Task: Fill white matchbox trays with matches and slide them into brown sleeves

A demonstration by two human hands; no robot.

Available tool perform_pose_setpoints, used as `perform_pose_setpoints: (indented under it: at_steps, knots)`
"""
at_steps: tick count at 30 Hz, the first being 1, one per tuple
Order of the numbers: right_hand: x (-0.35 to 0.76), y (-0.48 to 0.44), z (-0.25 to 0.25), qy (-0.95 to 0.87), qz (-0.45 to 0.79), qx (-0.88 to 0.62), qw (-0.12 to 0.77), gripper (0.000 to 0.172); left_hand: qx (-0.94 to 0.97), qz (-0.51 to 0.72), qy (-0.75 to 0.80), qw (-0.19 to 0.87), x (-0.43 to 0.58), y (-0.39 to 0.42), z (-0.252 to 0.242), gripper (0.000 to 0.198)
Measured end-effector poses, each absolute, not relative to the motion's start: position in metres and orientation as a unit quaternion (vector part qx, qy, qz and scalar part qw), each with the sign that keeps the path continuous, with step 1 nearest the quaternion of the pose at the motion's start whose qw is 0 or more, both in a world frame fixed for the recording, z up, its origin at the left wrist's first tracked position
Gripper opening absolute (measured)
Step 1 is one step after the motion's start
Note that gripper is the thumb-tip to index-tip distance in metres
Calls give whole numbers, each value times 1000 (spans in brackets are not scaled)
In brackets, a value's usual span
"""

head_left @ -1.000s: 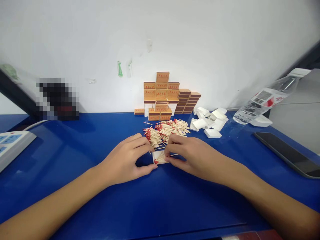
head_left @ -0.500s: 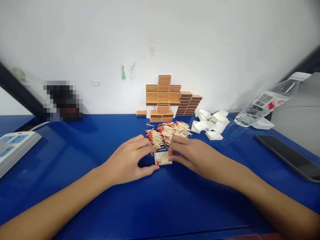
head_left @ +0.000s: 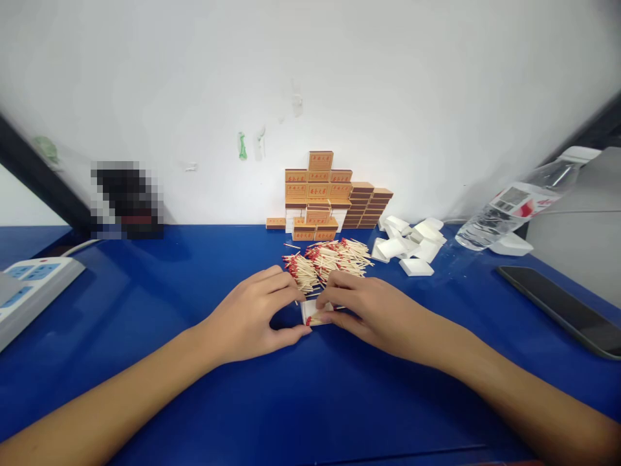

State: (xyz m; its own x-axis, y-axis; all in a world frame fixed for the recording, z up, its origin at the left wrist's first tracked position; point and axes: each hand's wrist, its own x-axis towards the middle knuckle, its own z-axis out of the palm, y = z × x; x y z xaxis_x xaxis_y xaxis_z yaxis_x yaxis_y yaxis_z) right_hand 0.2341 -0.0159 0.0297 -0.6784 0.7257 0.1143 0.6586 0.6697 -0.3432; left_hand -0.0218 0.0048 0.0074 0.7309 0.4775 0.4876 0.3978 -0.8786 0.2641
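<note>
A small white matchbox tray (head_left: 311, 307) lies on the blue table with a few red-tipped matches (head_left: 314, 320) along its near side. My left hand (head_left: 259, 317) steadies the tray's left end, index finger at the far edge and thumb at the near edge. Over the tray's right part, my right hand (head_left: 371, 304) has thumb and fingers bent together at the matches; its fingertips hide their other ends. Just beyond the tray is a heap of loose matches (head_left: 334, 259) with red heads.
Orange matchboxes (head_left: 318, 191) are stacked against the wall. Empty white trays (head_left: 412, 243) lie in a pile to their right. Further right are a tilted water bottle (head_left: 519, 197) and a black phone (head_left: 557, 307). A power strip (head_left: 41, 291) sits at the left.
My right hand has moved left from the tray's right end, over its inside. The matches in the tray now lie along its near side. My left hand keeps its hold; the view shifted slightly.
</note>
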Motion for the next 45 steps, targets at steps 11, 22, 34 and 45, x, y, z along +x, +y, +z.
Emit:
perform_pose_setpoints:
  at_steps: [11,22,34,45]
  knots:
    - [229,-20,26,-914,58,-391,95,15,931,278,229,68,-21,3,8,24]
    - [229,-23,30,-925,8,-370,81,15,933,282,216,53,-20,1,8,24]
    - [225,-23,22,-919,-61,-376,100,17,933,283,216,48,-20,1,8,24]
    - [227,-26,29,-925,69,-355,114,26,932,284,219,61,-20,1,7,23]
